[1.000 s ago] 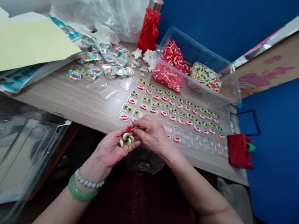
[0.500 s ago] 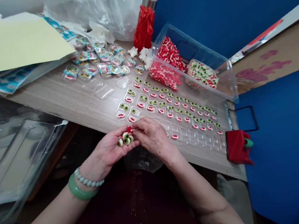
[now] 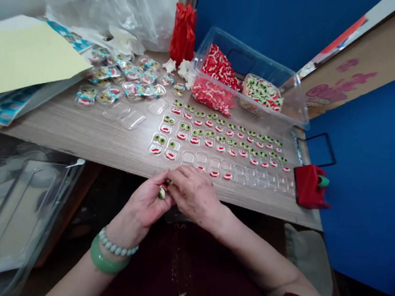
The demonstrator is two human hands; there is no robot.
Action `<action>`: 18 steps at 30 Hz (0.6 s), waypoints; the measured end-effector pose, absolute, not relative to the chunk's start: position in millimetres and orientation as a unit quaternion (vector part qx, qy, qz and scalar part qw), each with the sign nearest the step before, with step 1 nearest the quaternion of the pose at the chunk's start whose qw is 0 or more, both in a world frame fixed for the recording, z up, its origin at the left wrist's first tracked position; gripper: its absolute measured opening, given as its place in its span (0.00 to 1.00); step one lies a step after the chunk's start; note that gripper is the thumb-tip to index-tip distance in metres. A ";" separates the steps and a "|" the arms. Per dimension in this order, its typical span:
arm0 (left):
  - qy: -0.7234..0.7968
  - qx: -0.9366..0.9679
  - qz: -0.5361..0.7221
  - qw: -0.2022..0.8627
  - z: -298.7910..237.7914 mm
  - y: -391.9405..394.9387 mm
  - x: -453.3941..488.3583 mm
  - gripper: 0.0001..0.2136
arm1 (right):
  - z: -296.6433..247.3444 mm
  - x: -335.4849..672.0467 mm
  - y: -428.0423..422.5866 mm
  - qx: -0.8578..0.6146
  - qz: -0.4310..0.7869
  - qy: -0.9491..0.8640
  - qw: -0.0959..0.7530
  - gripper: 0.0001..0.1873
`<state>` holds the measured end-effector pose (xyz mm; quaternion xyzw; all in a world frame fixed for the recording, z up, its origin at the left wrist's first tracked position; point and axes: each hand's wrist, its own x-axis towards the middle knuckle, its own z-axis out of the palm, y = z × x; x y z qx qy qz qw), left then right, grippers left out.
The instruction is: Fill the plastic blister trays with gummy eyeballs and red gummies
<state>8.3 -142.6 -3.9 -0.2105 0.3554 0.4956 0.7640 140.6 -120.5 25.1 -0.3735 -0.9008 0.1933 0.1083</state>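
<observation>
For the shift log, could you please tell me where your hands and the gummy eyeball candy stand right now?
Left hand cupped around gummy eyeball candy; right hand closed over it. Clear blister tray just beyond the fingers, not in the way.

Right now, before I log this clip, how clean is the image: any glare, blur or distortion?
Head view: light is soft and even, with glare on the plastic bag; wide-lens stretching slants the table toward the edges; the gummy between the left hand and right hand looks slightly soft.
</observation>
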 end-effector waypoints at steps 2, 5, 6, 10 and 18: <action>0.351 -0.211 0.495 0.766 -4.9 -144.3 7.8 0.12 | 21.4 139.9 -123.1 -0.356 0.196 -0.905 0.126 0.09; 0.341 -0.204 0.502 0.768 -6.7 -146.3 6.7 0.12 | 20.0 141.3 -115.7 -0.376 0.241 -0.874 0.193 0.09; 0.340 -0.200 0.503 0.769 -7.4 -146.8 6.6 0.11 | 21.0 141.6 -110.8 -0.397 0.264 -0.854 0.209 0.07; 0.329 -0.173 0.504 0.780 -12.9 -148.6 5.1 0.07 | 25.9 140.6 -92.6 -0.438 0.338 -0.814 0.179 0.05; 0.377 -0.153 0.505 0.761 -21.5 -149.0 -4.6 0.05 | 14.1 139.3 -83.6 -0.400 0.356 -0.828 0.169 0.08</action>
